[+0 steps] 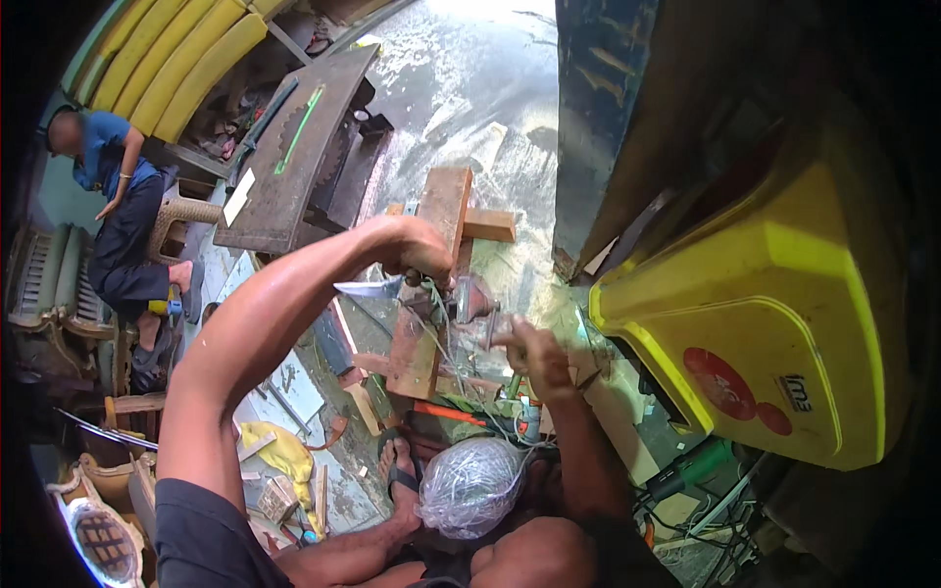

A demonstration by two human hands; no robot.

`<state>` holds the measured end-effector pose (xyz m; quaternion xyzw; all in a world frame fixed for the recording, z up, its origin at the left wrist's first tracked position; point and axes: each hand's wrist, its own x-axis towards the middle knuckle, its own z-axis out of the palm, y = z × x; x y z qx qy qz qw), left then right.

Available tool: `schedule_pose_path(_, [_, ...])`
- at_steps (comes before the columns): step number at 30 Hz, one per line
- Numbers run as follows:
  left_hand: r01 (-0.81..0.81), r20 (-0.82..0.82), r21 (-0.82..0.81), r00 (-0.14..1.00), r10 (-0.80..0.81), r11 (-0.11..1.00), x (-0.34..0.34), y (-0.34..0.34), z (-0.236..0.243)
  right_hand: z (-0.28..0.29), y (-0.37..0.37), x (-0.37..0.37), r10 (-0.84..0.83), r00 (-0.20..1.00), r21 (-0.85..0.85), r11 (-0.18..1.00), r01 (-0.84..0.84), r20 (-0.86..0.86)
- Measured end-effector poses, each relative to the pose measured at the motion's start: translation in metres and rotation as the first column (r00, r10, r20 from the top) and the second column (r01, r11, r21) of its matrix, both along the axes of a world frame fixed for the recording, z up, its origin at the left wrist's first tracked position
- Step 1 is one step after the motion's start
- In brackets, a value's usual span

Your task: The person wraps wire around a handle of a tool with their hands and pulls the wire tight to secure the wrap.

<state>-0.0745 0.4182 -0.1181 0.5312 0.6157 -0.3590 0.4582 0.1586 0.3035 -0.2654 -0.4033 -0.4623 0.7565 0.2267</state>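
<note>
My left hand (423, 253) is closed above a long wooden beam (417, 353), fingers curled inward. A pointed, silvery knife blade (369, 289) juts out leftward from beneath the fist; its handle is hidden. Thin pale cord (446, 328) hangs beside the fingers and runs down toward a ball of clear plastic twine (475, 488) between my legs. Right of the beam is a rusty, cone-shaped metal part (475, 300) with a short rod below it. My right hand (537, 358) has its fingers bent near that rod; what they hold, if anything, cannot be made out.
A yellow plastic casing (774, 333) stands close on the right, above a green power tool (691, 465). A dark saw table (304, 147) is at the far left. Beyond it a person in blue (123, 186) sits. Yellow cloth (279, 461) and wood scraps lie beside my foot.
</note>
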Motion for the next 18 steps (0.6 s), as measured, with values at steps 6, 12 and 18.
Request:
schedule_pose_path(6, [0.092,-0.027,-0.025,0.995,-0.092,0.995,0.02,0.011,0.008,-0.05,0.064,-0.034,-0.089,0.933,0.285,0.958,-0.015,0.348])
schedule_pose_path(12, [0.096,-0.033,-0.043,0.995,-0.098,0.994,0.011,0.008,0.004,0.003,0.021,-0.004,-0.134,0.965,-0.135,0.985,0.104,-0.228])
schedule_pose_path(18, [0.073,-0.022,0.036,0.997,-0.072,0.997,0.016,0.007,0.012,-0.054,0.053,-0.012,-0.028,0.896,0.21,0.975,-0.073,0.443])
